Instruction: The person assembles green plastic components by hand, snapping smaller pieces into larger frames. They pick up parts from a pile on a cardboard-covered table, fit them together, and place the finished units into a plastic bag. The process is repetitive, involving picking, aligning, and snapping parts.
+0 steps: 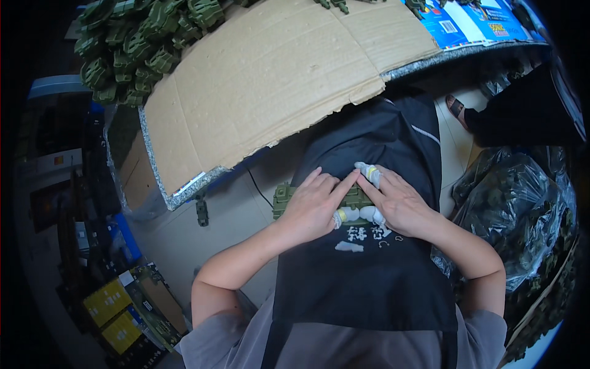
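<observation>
A dark green moulded plastic piece (283, 195), seemingly a toy part, lies across my lap on a black apron (362, 289). My left hand (312, 206) is closed over its left and middle portion, thumb along the near edge. From the other side my right hand (398, 200) grips it too, and the index fingertips of both hands meet over its top. White wrapping covers both thumbs and one right finger. Much of the piece is hidden under the hands. Just below it, small white printed marks (356, 234) show on the apron.
Ahead stands a table covered with brown cardboard (276, 80), its torn edge facing me. Similar green pieces (147, 43) are heaped at its far left. A clear plastic bag (516, 209) sits at my right. Another person's sandalled foot (456, 111) is beyond it. Yellow boxes (114, 313) stand lower left.
</observation>
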Action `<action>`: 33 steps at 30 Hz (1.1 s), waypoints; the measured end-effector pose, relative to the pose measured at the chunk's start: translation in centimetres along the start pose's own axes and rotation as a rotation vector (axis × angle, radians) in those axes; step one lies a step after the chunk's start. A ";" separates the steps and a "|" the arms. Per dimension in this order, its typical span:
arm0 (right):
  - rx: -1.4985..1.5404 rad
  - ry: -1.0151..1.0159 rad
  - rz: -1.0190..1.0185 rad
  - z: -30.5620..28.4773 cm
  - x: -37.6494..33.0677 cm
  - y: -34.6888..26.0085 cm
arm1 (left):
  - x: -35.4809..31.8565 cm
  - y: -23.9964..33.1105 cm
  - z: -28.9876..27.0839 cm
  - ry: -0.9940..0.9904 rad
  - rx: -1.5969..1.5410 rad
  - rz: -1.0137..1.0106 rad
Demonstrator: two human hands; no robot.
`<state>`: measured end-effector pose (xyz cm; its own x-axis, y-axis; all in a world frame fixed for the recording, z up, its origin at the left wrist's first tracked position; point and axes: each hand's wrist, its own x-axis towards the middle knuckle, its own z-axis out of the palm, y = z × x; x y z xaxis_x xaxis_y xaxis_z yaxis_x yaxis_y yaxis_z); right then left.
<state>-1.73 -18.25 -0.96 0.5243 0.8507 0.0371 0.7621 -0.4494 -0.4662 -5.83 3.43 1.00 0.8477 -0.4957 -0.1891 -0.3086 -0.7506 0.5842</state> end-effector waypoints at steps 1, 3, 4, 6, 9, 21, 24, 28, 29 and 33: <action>0.151 -0.084 0.061 0.9 -0.1 0.2 | 0.0 -0.3 0.5 0.007 0.008 0.000; 0.396 -0.089 0.101 1.2 0.0 0.9 | 0.1 -0.9 0.8 0.071 -0.035 0.040; 0.515 -0.091 0.118 1.3 0.1 1.1 | 0.3 -1.2 0.7 0.021 -0.053 0.015; 0.530 -0.073 0.192 2.3 0.0 0.9 | 0.6 -1.4 0.5 -0.074 -0.088 -0.038; 0.536 -0.076 0.247 3.4 0.1 1.1 | 0.6 -2.2 1.2 -0.054 -0.087 -0.031; 0.623 -0.044 0.230 3.0 1.1 1.0 | 0.1 -2.1 1.5 -0.024 -0.131 -0.064; 0.579 -0.036 0.241 3.5 0.7 1.0 | 0.5 -2.3 1.5 -0.079 -0.084 -0.070; 0.557 -0.015 0.168 2.8 1.0 1.3 | 0.4 -2.3 0.9 -0.099 -0.150 -0.104; 0.523 0.003 0.135 2.3 1.3 1.1 | 0.4 -2.3 0.7 -0.070 -0.186 -0.105; 0.536 0.006 0.253 3.3 1.2 0.2 | 0.3 -2.4 1.0 -0.058 -0.208 -0.109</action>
<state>-2.19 -16.40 -3.91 0.6681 0.7328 -0.1288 0.3159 -0.4361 -0.8426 -5.23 4.70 -1.25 0.8434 -0.4449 -0.3013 -0.1156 -0.6978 0.7069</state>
